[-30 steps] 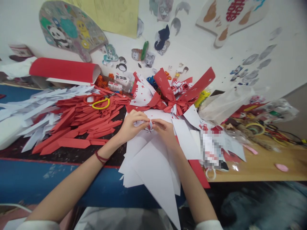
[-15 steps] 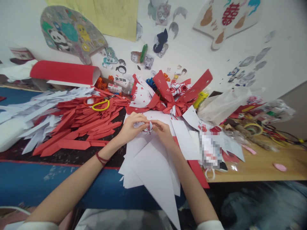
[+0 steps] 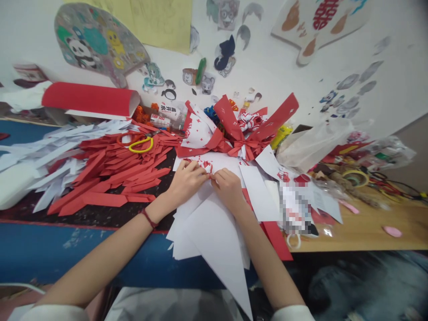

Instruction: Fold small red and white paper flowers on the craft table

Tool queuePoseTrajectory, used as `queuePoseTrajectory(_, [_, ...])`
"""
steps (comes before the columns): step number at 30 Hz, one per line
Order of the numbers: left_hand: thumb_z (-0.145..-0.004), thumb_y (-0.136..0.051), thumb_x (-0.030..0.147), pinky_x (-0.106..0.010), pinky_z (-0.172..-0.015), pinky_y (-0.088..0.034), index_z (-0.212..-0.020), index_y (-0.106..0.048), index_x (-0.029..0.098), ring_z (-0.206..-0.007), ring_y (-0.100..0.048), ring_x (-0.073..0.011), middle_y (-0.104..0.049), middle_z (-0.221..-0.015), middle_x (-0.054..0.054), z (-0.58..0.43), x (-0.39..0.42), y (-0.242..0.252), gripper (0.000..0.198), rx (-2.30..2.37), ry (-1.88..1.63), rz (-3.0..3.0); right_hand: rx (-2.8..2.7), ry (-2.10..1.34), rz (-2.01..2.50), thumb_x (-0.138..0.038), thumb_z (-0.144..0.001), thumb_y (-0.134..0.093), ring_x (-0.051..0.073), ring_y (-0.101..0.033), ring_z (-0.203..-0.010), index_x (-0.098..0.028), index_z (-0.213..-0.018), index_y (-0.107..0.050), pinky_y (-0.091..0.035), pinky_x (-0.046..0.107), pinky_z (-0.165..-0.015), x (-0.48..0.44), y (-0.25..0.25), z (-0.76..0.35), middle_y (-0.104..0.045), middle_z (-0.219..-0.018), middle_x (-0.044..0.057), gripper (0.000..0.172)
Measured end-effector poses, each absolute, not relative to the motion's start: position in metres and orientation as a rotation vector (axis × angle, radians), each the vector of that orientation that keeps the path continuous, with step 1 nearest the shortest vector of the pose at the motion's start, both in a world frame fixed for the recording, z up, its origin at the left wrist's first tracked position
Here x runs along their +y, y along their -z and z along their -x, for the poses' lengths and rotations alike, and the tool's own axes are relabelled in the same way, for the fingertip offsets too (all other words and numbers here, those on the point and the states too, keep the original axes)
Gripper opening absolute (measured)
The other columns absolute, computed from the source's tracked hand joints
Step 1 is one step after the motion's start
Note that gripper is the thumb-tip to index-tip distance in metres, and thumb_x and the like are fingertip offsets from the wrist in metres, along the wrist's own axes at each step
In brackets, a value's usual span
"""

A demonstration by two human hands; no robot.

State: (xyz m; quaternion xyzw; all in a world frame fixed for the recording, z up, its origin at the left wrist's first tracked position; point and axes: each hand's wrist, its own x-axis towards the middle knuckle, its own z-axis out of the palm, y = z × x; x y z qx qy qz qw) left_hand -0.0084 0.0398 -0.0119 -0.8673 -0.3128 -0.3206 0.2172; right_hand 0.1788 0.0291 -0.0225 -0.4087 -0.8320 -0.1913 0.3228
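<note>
My left hand (image 3: pixel 187 182) and my right hand (image 3: pixel 229 188) meet over the white paper sheets (image 3: pixel 219 236), fingertips pinched together. Between them is a small folded paper piece (image 3: pixel 207 167) in red and white, its lower part hidden by my fingers. Just beyond my hands stand red and white patterned paper wraps (image 3: pixel 200 129) with a ribbon-like bow (image 3: pixel 244 149). Left of my left hand lies a heap of red paper strips (image 3: pixel 110 178). Scissors with red and yellow handles (image 3: pixel 141 145) rest on that heap.
White paper strips (image 3: pixel 50 151) are piled at far left, near a red paper roll (image 3: pixel 90 99). To the right are a plastic bag (image 3: pixel 309 145), a tape roll (image 3: pixel 356 178) and a pink oval piece (image 3: pixel 392 231) on the wooden tabletop (image 3: pixel 377 243). Cut-out drawings cover the wall.
My hands have turned over and lowered slightly, backs now facing up. The paper piece between them has tilted, showing more of its red and white top beyond my fingers.
</note>
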Motion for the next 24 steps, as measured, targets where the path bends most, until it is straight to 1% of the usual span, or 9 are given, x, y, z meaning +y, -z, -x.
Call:
queuePoseTrajectory(3, [-0.094,-0.056,0.018,-0.037,-0.075,-0.031,-0.093,-0.070,0.024,-0.087,-0.051,-0.0204,-0.069,-0.089,-0.002,0.0076,0.0389,0.0135,0.015,-0.815,0.774,2.390,-2.303,0.485,1.062,-0.011,-0.092,-0.048,0.018,-0.051,-0.072,-0.017,-0.072,-0.061,-0.037,0.031,-0.065,0.0294,0.0239,-0.1812,-0.062,-0.070,0.005,0.024])
queuePoseTrajectory(7, [-0.093,-0.055,0.014,-0.037,-0.072,-0.029,-0.085,-0.069,0.020,-0.085,-0.050,-0.0210,-0.067,-0.084,-0.003,0.0068,0.0398,0.0124,0.016,-0.748,0.679,2.445,-2.411,0.375,1.062,-0.002,-0.086,-0.047,0.018,-0.051,-0.074,-0.017,-0.075,-0.061,-0.036,0.031,-0.066,0.0309,0.0258,-0.1831,-0.062,-0.074,0.005,0.024])
queuePoseTrajectory(9, [-0.092,-0.055,0.014,-0.037,-0.073,-0.029,-0.085,-0.069,0.020,-0.086,-0.049,-0.0212,-0.067,-0.086,-0.003,0.0072,0.0407,0.0121,0.017,-0.765,0.670,2.483,-2.405,0.292,1.071,-0.001,-0.086,-0.046,0.018,-0.051,-0.074,-0.018,-0.076,-0.061,-0.037,0.030,-0.066,0.0320,0.0272,-0.1841,-0.062,-0.075,0.005,0.024])
queuePoseTrajectory(12, [-0.093,-0.056,0.020,-0.037,-0.073,-0.030,-0.091,-0.069,0.021,-0.087,-0.049,-0.0217,-0.068,-0.090,-0.004,0.0076,0.0413,0.0129,0.012,-0.911,0.751,2.496,-2.301,0.171,1.090,-0.005,-0.088,-0.047,0.019,-0.053,-0.078,-0.018,-0.080,-0.060,-0.040,0.030,-0.070,0.0336,0.0295,-0.1861,-0.062,-0.078,0.005,0.021])
queuePoseTrajectory(15, [-0.095,-0.055,0.026,-0.037,-0.073,-0.030,-0.091,-0.068,0.020,-0.087,-0.049,-0.0221,-0.068,-0.089,-0.005,0.0063,0.0411,0.0148,0.016,-1.007,0.825,2.476,-2.184,0.064,1.087,-0.011,-0.091,-0.048,0.020,-0.056,-0.084,-0.019,-0.085,-0.061,-0.044,0.031,-0.075,0.0341,0.0307,-0.1868,-0.063,-0.083,0.005,0.016])
queuePoseTrajectory(17, [-0.096,-0.051,0.026,-0.038,-0.074,-0.031,-0.089,-0.068,0.019,-0.087,-0.049,-0.0220,-0.068,-0.088,-0.005,0.0050,0.0411,0.0161,0.019,-1.034,0.867,2.479,-2.108,-0.005,1.110,-0.015,-0.092,-0.050,0.020,-0.058,-0.086,-0.019,-0.090,-0.062,-0.045,0.031,-0.077,0.0337,0.0305,-0.1859,-0.064,-0.087,0.006,0.012])
queuePoseTrajectory(20, [-0.097,-0.049,0.026,-0.037,-0.074,-0.031,-0.092,-0.067,0.019,-0.087,-0.049,-0.0216,-0.067,-0.089,-0.005,0.0041,0.0424,0.0174,0.020,-1.108,0.969,2.499,-2.009,-0.098,1.155,-0.022,-0.093,-0.054,0.020,-0.059,-0.085,-0.020,-0.095,-0.062,-0.046,0.032,-0.078,0.0331,0.0296,-0.1834,-0.065,-0.090,0.005,0.009])
queuePoseTrajectory(24, [-0.097,-0.051,0.027,-0.037,-0.075,-0.031,-0.094,-0.066,0.020,-0.088,-0.048,-0.0213,-0.066,-0.093,-0.005,0.0061,0.0449,0.0145,0.017,-1.171,1.022,2.583,-1.981,-0.213,1.089,-0.023,-0.094,-0.053,0.019,-0.059,-0.084,-0.021,-0.091,-0.062,-0.045,0.031,-0.078,0.0342,0.0278,-0.1819,-0.065,-0.088,0.004,0.010])
